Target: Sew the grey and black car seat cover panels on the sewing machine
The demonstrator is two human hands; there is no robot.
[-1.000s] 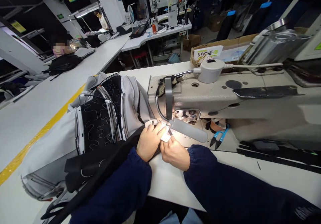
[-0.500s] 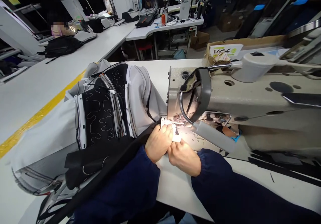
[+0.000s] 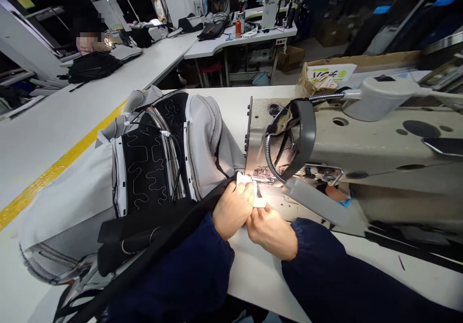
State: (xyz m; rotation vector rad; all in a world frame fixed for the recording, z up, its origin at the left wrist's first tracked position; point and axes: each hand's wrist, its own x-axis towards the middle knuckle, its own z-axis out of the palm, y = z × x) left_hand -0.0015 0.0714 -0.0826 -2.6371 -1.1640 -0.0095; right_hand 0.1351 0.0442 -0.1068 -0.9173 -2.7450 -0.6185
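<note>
My left hand (image 3: 231, 209) and my right hand (image 3: 272, 230) meet at the needle area of a beige sewing machine (image 3: 361, 154). Both are closed in a pinch on a small white label (image 3: 256, 193) lying under the machine's lit head. A black strap (image 3: 188, 219) runs from under my left hand back along my left sleeve. Left of my hands sits a bulky grey and black quilted bag piece (image 3: 152, 163). A grey lamp arm (image 3: 311, 195) crosses in front of the needle.
White work tables (image 3: 54, 130) with a yellow stripe run to the far left, where a person (image 3: 88, 40) sits behind black bags. Another sewing station (image 3: 253, 4) stands at the back. A cardboard box (image 3: 325, 74) sits behind my machine.
The view shifted slightly, so the machine and hands sit a little further right and lower. My hands stay pinched on the white label under the needle.
</note>
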